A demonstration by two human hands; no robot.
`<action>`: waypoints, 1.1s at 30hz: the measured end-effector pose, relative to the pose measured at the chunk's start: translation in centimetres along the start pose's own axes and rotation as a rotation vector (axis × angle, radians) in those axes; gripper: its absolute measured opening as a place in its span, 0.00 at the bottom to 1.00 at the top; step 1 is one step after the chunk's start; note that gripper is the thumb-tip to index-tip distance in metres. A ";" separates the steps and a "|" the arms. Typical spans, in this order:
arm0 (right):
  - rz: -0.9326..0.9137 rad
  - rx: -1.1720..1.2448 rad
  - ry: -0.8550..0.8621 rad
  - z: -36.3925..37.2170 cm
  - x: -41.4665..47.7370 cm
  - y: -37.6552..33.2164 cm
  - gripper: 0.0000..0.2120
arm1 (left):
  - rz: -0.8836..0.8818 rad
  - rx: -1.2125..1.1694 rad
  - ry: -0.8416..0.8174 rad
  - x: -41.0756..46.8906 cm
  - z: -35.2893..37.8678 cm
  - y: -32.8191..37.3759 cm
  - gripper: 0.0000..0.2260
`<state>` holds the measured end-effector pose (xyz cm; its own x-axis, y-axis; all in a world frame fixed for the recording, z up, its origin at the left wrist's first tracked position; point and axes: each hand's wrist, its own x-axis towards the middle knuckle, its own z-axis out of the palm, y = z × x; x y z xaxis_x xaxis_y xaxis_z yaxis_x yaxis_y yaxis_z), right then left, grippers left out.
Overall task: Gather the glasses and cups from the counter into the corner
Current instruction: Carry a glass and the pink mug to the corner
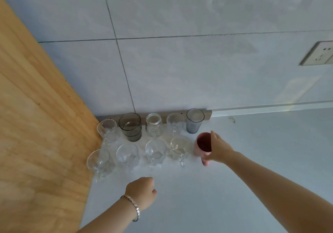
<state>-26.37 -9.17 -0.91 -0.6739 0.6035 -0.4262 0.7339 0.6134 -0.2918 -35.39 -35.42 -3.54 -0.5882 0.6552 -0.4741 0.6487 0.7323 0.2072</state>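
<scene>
Two rows of glasses stand in the corner of the white counter (216, 187). The back row along the wall holds a clear glass (107, 130), a wide smoky tumbler (130, 126), a clear jar mug (154, 125), a clear glass (175, 124) and a dark ribbed tumbler (194, 121). In the front row are several clear handled mugs (155, 150), and at its right end a pink cup (202, 145). My right hand (219, 147) is closed around the pink cup's right side. My left hand (142, 191) rests fisted on the counter in front of the rows, holding nothing.
A wooden side panel (39, 133) borders the counter on the left. The tiled wall (180, 70) rises behind, with a socket (319, 54) at the right. The counter stretches on to the right and towards me. A metal bracelet (134, 207) circles my left wrist.
</scene>
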 end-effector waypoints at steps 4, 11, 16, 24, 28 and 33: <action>-0.009 0.002 -0.045 -0.3 -2.0 2.8 0.38 | 0.042 0.014 -0.098 0.7 -0.3 2.9 0.07; 0.109 -0.046 -0.199 -1.5 -6.3 9.8 0.26 | 0.217 0.111 -0.128 1.8 -0.4 12.2 0.05; 0.211 -0.010 -0.209 -2.5 -12.0 18.1 0.24 | 0.375 0.182 -0.167 2.2 0.2 22.5 0.13; 0.460 0.065 -0.129 -5.9 -26.7 39.5 0.24 | 0.614 0.237 -0.173 -0.9 4.7 45.4 0.02; 0.583 0.056 -0.095 -7.3 -34.8 50.5 0.21 | 0.720 0.270 -0.145 -4.6 7.9 56.9 0.02; 0.748 0.127 -0.044 -8.7 -43.5 62.3 0.20 | 0.811 0.306 -0.147 -8.6 11.0 69.5 0.05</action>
<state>47.92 7.19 6.91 0.0093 0.8127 -0.5826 0.9998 -0.0162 -0.0066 20.03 7.78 5.50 0.1647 0.9058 -0.3905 0.9530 -0.0441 0.2997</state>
